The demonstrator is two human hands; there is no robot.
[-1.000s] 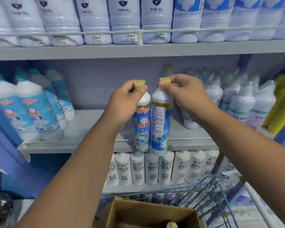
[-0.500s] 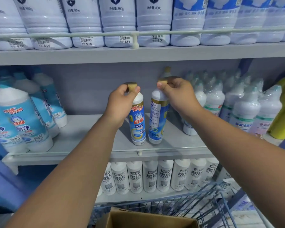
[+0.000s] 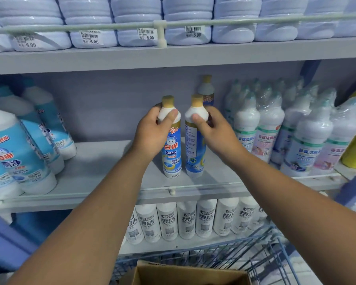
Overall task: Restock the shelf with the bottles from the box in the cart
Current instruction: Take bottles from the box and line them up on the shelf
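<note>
Both bottles now seem to stand on the shelf (image 3: 103,161), the left hand (image 3: 152,132) grasping the left bottle (image 3: 171,149) and the right hand (image 3: 212,130) the right bottle (image 3: 194,153), each grip moved from cap to shoulder, so letting go comes next.

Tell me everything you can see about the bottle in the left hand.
The left bottle is tall, slim, white plastic with a tan cap and a blue label showing a cat and Chinese text. It stands upright on the middle shelf, close beside the right bottle. The left hand grips its shoulder.

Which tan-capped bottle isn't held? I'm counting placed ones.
The rear bottle against the back wall; the left hand and right hand hold the front two.
</note>
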